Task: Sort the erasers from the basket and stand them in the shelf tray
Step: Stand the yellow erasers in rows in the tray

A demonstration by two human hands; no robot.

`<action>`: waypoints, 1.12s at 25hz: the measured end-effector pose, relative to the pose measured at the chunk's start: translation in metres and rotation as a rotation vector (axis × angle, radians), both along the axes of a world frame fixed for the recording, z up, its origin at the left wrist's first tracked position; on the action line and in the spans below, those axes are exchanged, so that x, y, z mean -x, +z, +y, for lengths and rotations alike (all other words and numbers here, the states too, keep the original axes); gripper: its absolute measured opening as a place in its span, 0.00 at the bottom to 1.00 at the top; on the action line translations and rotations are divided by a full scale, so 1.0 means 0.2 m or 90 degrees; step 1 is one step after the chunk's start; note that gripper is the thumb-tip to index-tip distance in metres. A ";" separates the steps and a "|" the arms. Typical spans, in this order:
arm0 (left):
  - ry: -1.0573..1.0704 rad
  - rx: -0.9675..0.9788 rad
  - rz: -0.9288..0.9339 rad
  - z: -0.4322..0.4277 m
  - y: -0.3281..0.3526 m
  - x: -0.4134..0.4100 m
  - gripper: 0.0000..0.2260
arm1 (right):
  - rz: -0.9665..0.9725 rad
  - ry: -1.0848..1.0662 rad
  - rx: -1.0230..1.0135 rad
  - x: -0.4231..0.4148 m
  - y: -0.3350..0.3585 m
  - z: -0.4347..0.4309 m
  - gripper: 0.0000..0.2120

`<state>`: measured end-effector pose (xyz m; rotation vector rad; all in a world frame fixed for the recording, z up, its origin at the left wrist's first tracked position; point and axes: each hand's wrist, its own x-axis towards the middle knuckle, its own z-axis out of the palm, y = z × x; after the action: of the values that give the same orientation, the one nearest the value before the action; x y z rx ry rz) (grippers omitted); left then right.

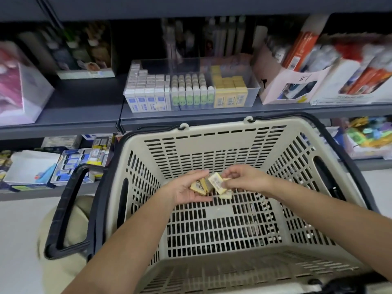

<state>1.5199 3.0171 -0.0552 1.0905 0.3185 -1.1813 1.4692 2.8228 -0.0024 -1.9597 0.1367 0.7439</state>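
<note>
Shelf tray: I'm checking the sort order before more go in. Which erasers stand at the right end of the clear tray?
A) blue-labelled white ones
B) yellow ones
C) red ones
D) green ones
B: the yellow erasers fill the right end of the clear tray, next to the green ones, while the blue-labelled ones stand at the left end.
</note>
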 end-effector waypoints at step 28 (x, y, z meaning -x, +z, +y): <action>0.234 0.256 0.090 -0.20 0.54 -0.11 0.22 | -0.221 -0.102 -0.149 -0.32 0.60 -0.14 0.06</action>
<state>1.5424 2.9769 0.0522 0.5687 0.3551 -0.9402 1.5324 2.7956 0.1171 -1.7987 -0.0050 0.2934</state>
